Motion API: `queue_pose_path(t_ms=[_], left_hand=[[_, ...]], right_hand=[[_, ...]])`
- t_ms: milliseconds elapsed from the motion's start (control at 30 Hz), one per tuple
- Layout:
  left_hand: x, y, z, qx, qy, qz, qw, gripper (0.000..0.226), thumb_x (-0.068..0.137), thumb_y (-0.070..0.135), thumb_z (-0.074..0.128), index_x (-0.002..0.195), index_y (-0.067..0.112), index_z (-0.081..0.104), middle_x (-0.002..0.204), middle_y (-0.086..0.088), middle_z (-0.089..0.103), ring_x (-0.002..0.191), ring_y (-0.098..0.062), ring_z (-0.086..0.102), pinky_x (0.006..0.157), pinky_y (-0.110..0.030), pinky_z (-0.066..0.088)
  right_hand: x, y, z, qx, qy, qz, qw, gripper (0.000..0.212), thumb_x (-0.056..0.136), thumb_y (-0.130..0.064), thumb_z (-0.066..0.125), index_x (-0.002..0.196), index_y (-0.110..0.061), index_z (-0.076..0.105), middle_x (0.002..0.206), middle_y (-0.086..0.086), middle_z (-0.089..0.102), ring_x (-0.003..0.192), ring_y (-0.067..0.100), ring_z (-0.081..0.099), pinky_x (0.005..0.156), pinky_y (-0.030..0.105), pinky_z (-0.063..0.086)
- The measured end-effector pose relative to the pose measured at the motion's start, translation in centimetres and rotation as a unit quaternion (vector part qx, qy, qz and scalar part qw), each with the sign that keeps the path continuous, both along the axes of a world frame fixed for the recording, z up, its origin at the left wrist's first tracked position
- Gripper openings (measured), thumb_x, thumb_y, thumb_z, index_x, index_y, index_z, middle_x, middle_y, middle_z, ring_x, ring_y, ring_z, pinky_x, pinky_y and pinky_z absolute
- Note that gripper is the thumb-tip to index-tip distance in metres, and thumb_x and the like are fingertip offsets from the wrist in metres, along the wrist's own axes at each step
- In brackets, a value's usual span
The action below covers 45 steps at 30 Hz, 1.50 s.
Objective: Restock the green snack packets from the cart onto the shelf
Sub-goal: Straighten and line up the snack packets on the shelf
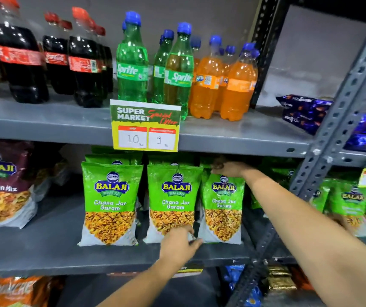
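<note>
- Three green plastic snack packets [111, 196] stand upright in a row on a grey metal shelf [44, 251]. Each is printed with a blue-and-yellow logo above a picture of golden snack mix. More green packets stand behind them.
- The right hand [228, 168] reaches far in. Its fingers curl over the top edge of the rightmost packet [223, 202] and grip it.
- The left hand [178, 242] is nearer and lower, its fingertips touching the bottom right corner of the middle packet [174, 196]. Blur hides whether they pinch it.
- On the shelf above stand dark cola bottles [22, 63], green soda bottles [132, 63] and orange soda bottles [235, 89], with a yellow price card [145, 126] on its front edge.
- A maroon snack packet [2, 185] stands at the left.
</note>
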<state>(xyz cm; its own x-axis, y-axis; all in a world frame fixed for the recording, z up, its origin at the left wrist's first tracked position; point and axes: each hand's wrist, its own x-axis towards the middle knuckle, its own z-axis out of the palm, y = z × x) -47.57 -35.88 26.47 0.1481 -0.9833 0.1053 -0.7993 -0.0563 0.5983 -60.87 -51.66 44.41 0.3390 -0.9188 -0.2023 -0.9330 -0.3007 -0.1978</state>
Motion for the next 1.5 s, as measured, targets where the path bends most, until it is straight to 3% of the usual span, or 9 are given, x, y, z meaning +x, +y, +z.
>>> queue_pose_path(t_ms=[67,233,367,633,733,867,1033,1333,1500], left_hand=[[-1.6,-1.7,-0.1,0.034,0.010,-0.011,0.999,0.047,0.080,0.052,0.061,0.114,0.019,0.057,0.107,-0.007,0.069,0.103,-0.026,0.063,0.078,-0.033,0.050],[-3.4,-4.6,-0.7,0.095,0.018,0.006,0.995,0.049,0.086,0.050,0.056,0.110,0.007,0.055,0.106,-0.014,0.065,0.098,-0.029,0.063,0.076,-0.034,0.049],[-3.8,-5.3,-1.8,0.109,0.053,-0.001,0.993,0.045,0.089,0.045,0.055,0.109,0.005,0.055,0.109,-0.017,0.064,0.101,-0.031,0.062,0.081,-0.034,0.047],[-4.1,-4.6,-2.9,0.091,0.105,-0.003,0.990,0.038,0.088,0.032,0.060,0.116,0.008,0.052,0.108,-0.022,0.065,0.100,-0.036,0.062,0.081,-0.038,0.046],[-4.1,-4.6,-2.7,0.093,0.126,-0.003,0.988,0.035,0.088,0.028,0.061,0.115,0.009,0.052,0.107,-0.022,0.066,0.096,-0.037,0.065,0.083,-0.041,0.050],[-4.1,-4.9,-2.5,0.105,0.116,0.010,0.988,0.040,0.087,0.033,0.061,0.118,0.010,0.051,0.106,-0.017,0.068,0.091,-0.034,0.068,0.085,-0.041,0.054],[-4.4,-4.7,-2.4,0.114,0.087,0.019,0.990,0.038,0.088,0.034,0.059,0.117,0.010,0.050,0.104,-0.016,0.067,0.086,-0.031,0.069,0.082,-0.041,0.056],[-4.3,-4.7,-1.7,0.151,0.094,0.040,0.983,0.035,0.089,0.031,0.060,0.115,0.008,0.054,0.105,-0.014,0.068,0.090,-0.028,0.067,0.078,-0.037,0.055],[-4.1,-4.4,-1.8,0.143,0.099,0.048,0.984,0.039,0.086,0.034,0.062,0.114,0.008,0.052,0.100,-0.014,0.068,0.078,-0.029,0.071,0.064,-0.041,0.061]], right_hand=[[0.1,0.3,-0.4,-0.026,-0.033,0.009,0.999,0.049,0.094,-0.039,0.046,0.136,-0.015,0.041,0.145,0.009,0.045,0.128,0.027,0.045,0.090,0.024,0.038],[0.5,0.1,-1.4,-0.054,-0.024,0.036,0.998,0.038,0.094,-0.032,0.050,0.129,-0.018,0.049,0.138,0.010,0.052,0.120,0.027,0.052,0.094,0.027,0.042],[0.2,-0.5,-1.7,-0.054,-0.034,0.029,0.998,0.029,0.094,-0.030,0.049,0.120,-0.017,0.054,0.127,0.010,0.059,0.104,0.024,0.058,0.083,0.026,0.043],[-0.9,-0.5,-1.7,-0.056,-0.062,0.048,0.995,0.022,0.093,-0.032,0.051,0.109,-0.018,0.059,0.118,0.005,0.063,0.109,0.024,0.057,0.078,0.021,0.034],[-0.8,-0.6,-1.4,-0.036,-0.099,0.045,0.993,0.026,0.090,-0.027,0.056,0.114,-0.018,0.057,0.121,0.005,0.061,0.112,0.024,0.056,0.079,0.020,0.034],[-0.9,-0.5,-1.7,-0.065,-0.188,0.017,0.980,0.024,0.090,-0.023,0.056,0.114,-0.022,0.060,0.119,0.004,0.064,0.095,0.024,0.061,0.077,0.025,0.042],[-0.2,-0.2,-2.1,-0.021,-0.158,0.045,0.986,0.043,0.082,-0.041,0.064,0.119,-0.021,0.058,0.134,0.003,0.055,0.123,0.023,0.050,0.100,0.028,0.037],[0.2,-0.5,-4.2,-0.088,-0.260,-0.051,0.960,0.036,0.080,-0.043,0.066,0.111,-0.024,0.065,0.134,0.005,0.057,0.128,0.027,0.046,0.109,0.032,0.032],[0.5,0.2,-3.8,-0.167,-0.185,0.004,0.968,0.031,0.086,-0.046,0.055,0.110,-0.028,0.060,0.128,0.006,0.061,0.123,0.030,0.051,0.111,0.049,0.030]])
